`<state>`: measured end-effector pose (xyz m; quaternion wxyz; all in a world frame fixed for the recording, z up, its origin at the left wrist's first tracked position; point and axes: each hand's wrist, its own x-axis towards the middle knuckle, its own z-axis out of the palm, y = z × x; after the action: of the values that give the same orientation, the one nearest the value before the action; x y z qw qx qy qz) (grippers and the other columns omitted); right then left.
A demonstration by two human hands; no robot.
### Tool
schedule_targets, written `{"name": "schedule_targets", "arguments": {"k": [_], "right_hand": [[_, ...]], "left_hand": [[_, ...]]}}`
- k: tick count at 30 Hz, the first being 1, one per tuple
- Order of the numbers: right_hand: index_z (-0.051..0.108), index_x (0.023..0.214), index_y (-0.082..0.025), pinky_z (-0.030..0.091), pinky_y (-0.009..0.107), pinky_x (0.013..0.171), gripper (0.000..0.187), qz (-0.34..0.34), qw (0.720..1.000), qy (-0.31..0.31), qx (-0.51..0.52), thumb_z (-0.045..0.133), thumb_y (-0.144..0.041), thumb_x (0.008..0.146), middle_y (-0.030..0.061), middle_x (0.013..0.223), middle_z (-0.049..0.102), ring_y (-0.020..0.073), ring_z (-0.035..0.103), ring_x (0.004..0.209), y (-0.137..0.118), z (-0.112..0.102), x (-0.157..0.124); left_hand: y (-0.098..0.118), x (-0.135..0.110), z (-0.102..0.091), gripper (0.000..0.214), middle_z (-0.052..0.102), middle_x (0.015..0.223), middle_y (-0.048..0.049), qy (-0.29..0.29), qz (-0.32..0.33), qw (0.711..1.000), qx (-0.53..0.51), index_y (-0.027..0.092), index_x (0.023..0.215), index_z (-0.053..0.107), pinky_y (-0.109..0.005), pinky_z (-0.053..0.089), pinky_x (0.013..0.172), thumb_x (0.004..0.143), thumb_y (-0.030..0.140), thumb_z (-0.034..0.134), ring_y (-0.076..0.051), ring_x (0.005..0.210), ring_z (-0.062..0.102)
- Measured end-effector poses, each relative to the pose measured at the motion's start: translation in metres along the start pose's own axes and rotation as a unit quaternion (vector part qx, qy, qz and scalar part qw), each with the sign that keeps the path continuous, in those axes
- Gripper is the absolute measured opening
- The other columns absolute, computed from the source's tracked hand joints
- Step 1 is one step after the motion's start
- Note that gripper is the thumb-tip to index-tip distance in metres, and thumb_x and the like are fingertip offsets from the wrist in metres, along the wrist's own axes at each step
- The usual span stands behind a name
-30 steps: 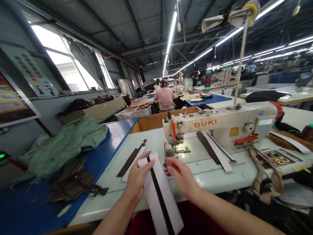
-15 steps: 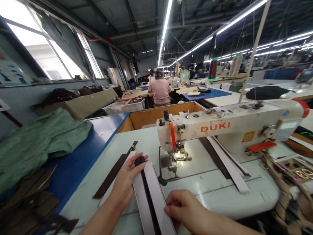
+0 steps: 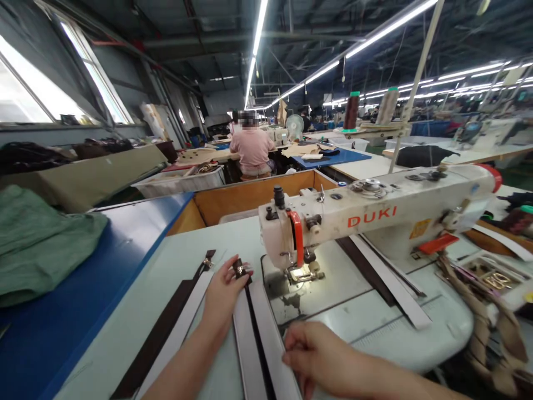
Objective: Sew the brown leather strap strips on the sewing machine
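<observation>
My left hand (image 3: pixel 228 283) is closed on the top end of a zipper (image 3: pixel 252 311), whose dark tape runs between two long white strips (image 3: pixel 266 333). A metal piece that looks like the slider shows between the fingertips. My right hand (image 3: pixel 312 353) has its fingers curled in a pinch at the right edge of the white strip, lower down. To the left lies a similar zipper piece (image 3: pixel 166 328) with a dark strip, a white strip and a metal end. Right of the hands stands a sewing machine (image 3: pixel 370 211), its lit needle area beside the white strips.
Further dark and white strips (image 3: pixel 389 283) lie under the machine arm. A green cloth (image 3: pixel 45 244) rests on the blue table (image 3: pixel 125 250) at left. A small parts tray (image 3: pixel 493 278) stands at right. Ahead, a person in a pink top (image 3: pixel 253 150) sits facing away.
The view has shifted to the right. My left hand has turned the zipper's top end, so its metal piece now shows. My right hand stays at the strip's edge.
</observation>
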<state>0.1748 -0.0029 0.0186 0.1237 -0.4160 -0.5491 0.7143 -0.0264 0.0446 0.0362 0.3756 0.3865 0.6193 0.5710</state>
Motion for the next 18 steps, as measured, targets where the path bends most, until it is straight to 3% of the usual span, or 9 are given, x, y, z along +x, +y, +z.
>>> {"name": "schedule_targets", "arguments": {"k": [5, 9, 11, 14, 18], "right_hand": [[0.046, 0.071, -0.019, 0.045, 0.020, 0.046, 0.017, -0.019, 1.000, 0.023, 0.003, 0.059, -0.025, 0.080, -0.0068, 0.049, 0.051, 0.0093, 0.051, 0.041, -0.002, 0.000, 0.002], [0.047, 0.075, -0.018, 0.050, 0.025, 0.051, 0.014, -0.024, 0.999, 0.046, -0.014, 0.057, -0.025, 0.082, -0.0054, 0.050, 0.054, 0.0118, 0.055, 0.043, -0.009, 0.001, 0.002], [0.048, 0.076, -0.018, 0.051, 0.026, 0.053, 0.012, -0.023, 0.998, 0.051, -0.027, 0.055, -0.023, 0.084, -0.0048, 0.051, 0.056, 0.0120, 0.057, 0.044, -0.012, 0.002, 0.001], [0.049, 0.075, -0.017, 0.052, 0.024, 0.053, 0.013, -0.016, 0.997, 0.052, -0.053, 0.047, -0.019, 0.088, -0.0037, 0.052, 0.057, 0.0116, 0.059, 0.044, -0.016, 0.002, -0.001], [0.050, 0.076, -0.018, 0.048, 0.021, 0.048, 0.018, -0.010, 0.992, 0.058, -0.107, 0.038, -0.012, 0.088, -0.0034, 0.051, 0.058, 0.0114, 0.059, 0.042, -0.013, -0.006, -0.010]], "left_hand": [[-0.003, 0.000, 0.006, 0.030, 0.064, 0.115, -0.0094, 0.004, 0.079, 0.990, 0.120, 0.015, 0.109, 0.061, -0.050, 0.043, 0.098, 0.084, 0.029, 0.068, -0.025, 0.107, 0.061], [-0.003, -0.025, 0.002, 0.029, 0.055, 0.132, -0.0114, -0.008, 0.152, 0.963, 0.220, 0.015, 0.111, 0.062, -0.057, 0.026, 0.110, 0.084, 0.025, 0.066, -0.030, 0.129, 0.043], [-0.008, -0.046, -0.002, 0.030, 0.053, 0.135, -0.0114, -0.046, 0.187, 0.946, 0.262, 0.017, 0.111, 0.063, -0.053, 0.023, 0.113, 0.082, 0.024, 0.063, -0.029, 0.132, 0.041], [-0.019, -0.075, -0.007, 0.032, 0.058, 0.132, -0.0091, -0.130, 0.224, 0.913, 0.315, 0.022, 0.112, 0.066, -0.044, 0.032, 0.111, 0.082, 0.028, 0.056, -0.026, 0.126, 0.049], [-0.030, -0.089, -0.009, 0.039, 0.054, 0.136, -0.0111, -0.187, 0.262, 0.872, 0.369, 0.019, 0.119, 0.064, -0.043, 0.032, 0.111, 0.086, 0.031, 0.048, -0.026, 0.129, 0.047]]}}
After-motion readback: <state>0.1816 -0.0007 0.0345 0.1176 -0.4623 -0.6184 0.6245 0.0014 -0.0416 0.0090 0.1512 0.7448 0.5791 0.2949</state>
